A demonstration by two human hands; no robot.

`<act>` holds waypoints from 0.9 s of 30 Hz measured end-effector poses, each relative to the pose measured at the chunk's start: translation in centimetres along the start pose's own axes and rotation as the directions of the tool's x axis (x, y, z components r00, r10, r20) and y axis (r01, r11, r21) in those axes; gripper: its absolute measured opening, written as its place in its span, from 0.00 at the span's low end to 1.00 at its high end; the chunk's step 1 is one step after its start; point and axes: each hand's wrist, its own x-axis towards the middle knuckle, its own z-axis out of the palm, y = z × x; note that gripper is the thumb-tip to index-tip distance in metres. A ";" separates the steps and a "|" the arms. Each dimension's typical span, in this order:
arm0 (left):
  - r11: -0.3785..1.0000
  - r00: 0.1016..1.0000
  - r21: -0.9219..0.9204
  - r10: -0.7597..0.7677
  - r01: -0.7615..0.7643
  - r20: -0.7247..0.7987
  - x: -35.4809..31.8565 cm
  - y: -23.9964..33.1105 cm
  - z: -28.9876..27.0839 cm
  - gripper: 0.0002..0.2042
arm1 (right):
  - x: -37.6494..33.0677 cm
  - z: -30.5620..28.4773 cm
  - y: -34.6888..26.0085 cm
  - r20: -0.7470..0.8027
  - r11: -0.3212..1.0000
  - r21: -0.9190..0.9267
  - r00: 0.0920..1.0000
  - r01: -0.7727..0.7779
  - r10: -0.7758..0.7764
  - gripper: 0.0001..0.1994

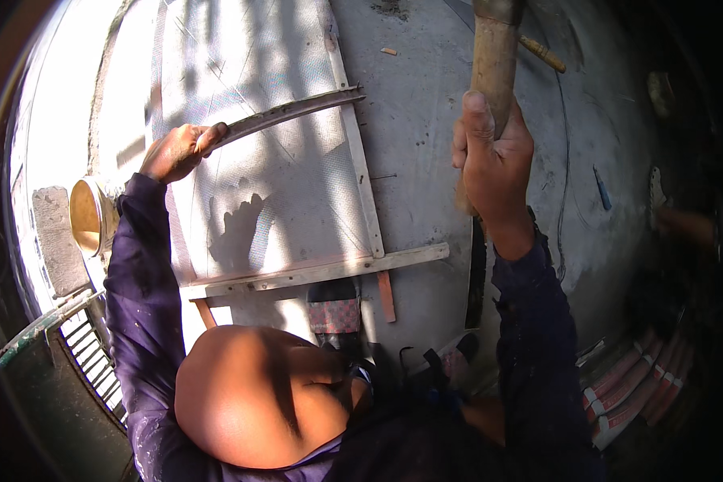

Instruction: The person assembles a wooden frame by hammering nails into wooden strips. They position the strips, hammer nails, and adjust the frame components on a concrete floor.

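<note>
My left hand (181, 153) is closed round one end of a thin, weathered wooden strip (293, 111), with small nails sticking out at its far tip. The strip lies across a wooden-framed mesh screen (304, 173), its tip reaching over the right rail (361, 173). My right hand (494, 157) grips the thick wooden handle (494, 64) of what looks like a hammer, thumb laid along the handle. The tool's dark head is mostly cut off by the top edge. It is held up to the right of the screen. A nail (384, 176) juts from the right rail.
A metal can (88, 215) and a rough block (60, 241) stand left, above a green-edged grate (48, 329). On the concrete floor (426, 136) lie a yellow-handled tool (542, 54) and a blue-handled tool (602, 189). Red packages (635, 381) are lower right; another person's limb (687, 225) shows dimly.
</note>
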 end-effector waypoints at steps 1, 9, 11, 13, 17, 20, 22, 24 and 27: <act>1.000 1.000 0.000 -0.006 0.006 0.005 -0.1 0.0 0.1 0.34 | 0.4 -0.2 0.1 -0.053 0.992 0.055 0.992 0.113 -0.111 0.19; 0.997 0.998 0.076 -0.029 0.034 -0.058 -0.1 0.3 0.5 0.33 | -0.1 2.4 0.4 0.184 0.918 -0.385 0.967 -0.093 0.175 0.24; 0.999 0.999 0.040 -0.033 0.032 0.021 -0.2 0.4 0.7 0.33 | -0.8 1.4 -0.9 0.140 0.970 -0.101 0.962 -0.220 0.233 0.22; 0.999 0.998 0.015 0.029 -0.029 -0.061 -0.4 0.5 0.8 0.33 | 0.2 0.4 -1.2 0.082 0.960 0.240 0.988 -0.147 0.130 0.20; 0.999 0.999 0.043 -0.002 0.003 -0.039 -0.4 0.7 0.5 0.32 | 1.3 1.1 0.0 -0.099 0.989 0.063 0.986 0.137 -0.130 0.17; 0.995 0.999 0.096 -0.038 0.037 0.010 -0.3 0.7 0.4 0.32 | 0.4 2.1 0.9 0.253 0.748 -0.662 0.923 -0.051 0.288 0.16; 0.992 0.997 0.119 -0.029 0.038 -0.075 -0.3 0.7 0.6 0.31 | -0.1 1.3 0.7 0.171 0.882 -0.471 0.983 0.017 0.073 0.17; 0.999 0.999 0.012 0.041 -0.041 -0.011 -0.3 0.6 0.7 0.29 | -0.8 0.0 -0.1 0.056 0.972 -0.216 0.993 -0.089 0.103 0.18; 0.997 0.999 0.059 0.044 -0.042 -0.027 -0.4 0.3 0.7 0.28 | 0.4 -0.8 0.0 -0.067 0.986 0.160 0.996 -0.048 0.059 0.22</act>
